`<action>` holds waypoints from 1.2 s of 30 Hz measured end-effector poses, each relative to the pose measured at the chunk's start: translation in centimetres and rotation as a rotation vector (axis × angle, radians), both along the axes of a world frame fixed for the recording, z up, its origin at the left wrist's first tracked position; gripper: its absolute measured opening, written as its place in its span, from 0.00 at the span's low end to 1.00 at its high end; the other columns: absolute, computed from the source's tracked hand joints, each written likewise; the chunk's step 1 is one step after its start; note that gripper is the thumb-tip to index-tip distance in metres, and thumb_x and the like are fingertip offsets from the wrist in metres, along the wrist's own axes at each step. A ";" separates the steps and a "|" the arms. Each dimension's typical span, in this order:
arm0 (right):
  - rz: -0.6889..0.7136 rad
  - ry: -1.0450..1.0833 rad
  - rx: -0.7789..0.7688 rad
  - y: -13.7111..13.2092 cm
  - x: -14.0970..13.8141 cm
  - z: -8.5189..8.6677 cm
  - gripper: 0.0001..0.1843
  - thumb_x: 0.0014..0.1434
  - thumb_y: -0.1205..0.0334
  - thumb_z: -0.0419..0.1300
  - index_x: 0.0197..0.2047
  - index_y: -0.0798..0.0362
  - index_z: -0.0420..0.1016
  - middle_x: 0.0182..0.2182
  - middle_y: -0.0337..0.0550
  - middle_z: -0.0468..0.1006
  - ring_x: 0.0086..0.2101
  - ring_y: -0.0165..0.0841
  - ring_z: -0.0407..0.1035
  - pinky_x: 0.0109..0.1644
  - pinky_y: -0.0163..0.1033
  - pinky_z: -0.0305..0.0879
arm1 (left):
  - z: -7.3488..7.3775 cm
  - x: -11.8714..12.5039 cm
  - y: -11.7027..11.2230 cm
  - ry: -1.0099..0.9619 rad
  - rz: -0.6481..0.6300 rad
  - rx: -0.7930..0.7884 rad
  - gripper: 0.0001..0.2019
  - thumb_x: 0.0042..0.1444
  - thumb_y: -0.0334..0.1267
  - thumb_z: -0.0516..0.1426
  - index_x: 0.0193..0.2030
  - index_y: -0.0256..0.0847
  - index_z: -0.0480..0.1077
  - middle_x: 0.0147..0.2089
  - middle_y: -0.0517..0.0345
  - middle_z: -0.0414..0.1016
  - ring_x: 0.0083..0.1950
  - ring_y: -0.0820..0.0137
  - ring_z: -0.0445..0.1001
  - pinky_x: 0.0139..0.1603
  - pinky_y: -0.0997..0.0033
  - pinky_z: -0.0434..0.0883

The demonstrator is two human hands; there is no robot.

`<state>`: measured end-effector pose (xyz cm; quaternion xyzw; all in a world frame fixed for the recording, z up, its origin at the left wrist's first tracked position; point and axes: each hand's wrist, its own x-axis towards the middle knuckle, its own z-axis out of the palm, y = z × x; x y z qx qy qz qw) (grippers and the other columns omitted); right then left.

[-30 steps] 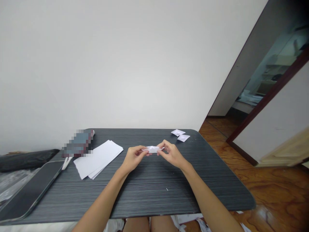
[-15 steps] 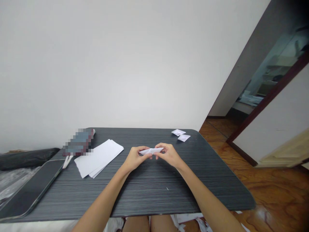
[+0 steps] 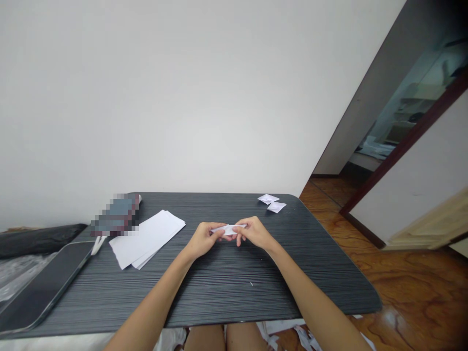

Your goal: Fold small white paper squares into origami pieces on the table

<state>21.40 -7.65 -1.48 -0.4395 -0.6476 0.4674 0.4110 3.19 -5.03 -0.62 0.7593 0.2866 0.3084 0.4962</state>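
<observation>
Between my two hands, a little above the dark table, is a small folded piece of white paper [image 3: 228, 230], wide and pointed at its ends. My left hand [image 3: 204, 239] pinches its left side, thumb on the near face and fingers behind. At the other end my right hand [image 3: 257, 233] grips it with thumb and fingertips, some fingers curled below. Two folded white paper pieces [image 3: 268, 199] [image 3: 277, 207] lie close together near the table's back right corner. A stack of white paper sheets [image 3: 148, 240] rests to the left of my hands.
The dark striped table [image 3: 219, 297] stands against a white wall. At its left lie a blurred-out object [image 3: 117, 214], a white cable [image 3: 98, 244] and a dark flat panel [image 3: 44, 287]. White paper scraps [image 3: 305, 337] lie below the front edge.
My right thumb has moved inward along the folded paper, and my right fingers have shifted lower. The paper's near face now shows flatter. The whole view has shifted slightly.
</observation>
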 end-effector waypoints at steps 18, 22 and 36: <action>-0.018 -0.081 0.002 0.2 4.1 0.4 0.20 0.54 0.52 0.49 0.26 0.62 0.69 0.21 0.50 0.76 0.19 0.29 0.69 0.21 0.31 0.57 | -0.4 -2.4 1.3 -0.049 0.265 0.001 0.19 0.51 0.47 0.50 0.41 0.31 0.66 0.40 0.42 0.74 0.38 0.61 0.74 0.25 0.71 0.68; 0.092 -0.180 0.082 0.0 3.1 0.5 0.18 0.57 0.57 0.45 0.38 0.61 0.70 0.24 0.47 0.76 0.24 0.29 0.68 0.28 0.33 0.62 | -0.6 -1.0 0.5 0.063 0.125 0.131 0.18 0.52 0.44 0.50 0.44 0.33 0.67 0.32 0.50 0.76 0.28 0.70 0.73 0.27 0.73 0.69; -0.055 -0.495 0.258 -1.1 5.3 0.5 0.22 0.54 0.73 0.41 0.50 0.57 0.64 0.21 0.38 0.71 0.24 0.27 0.64 0.32 0.33 0.61 | -0.5 -1.5 0.9 0.259 0.233 0.441 0.17 0.55 0.42 0.46 0.44 0.38 0.69 0.35 0.54 0.76 0.36 0.68 0.73 0.41 0.70 0.67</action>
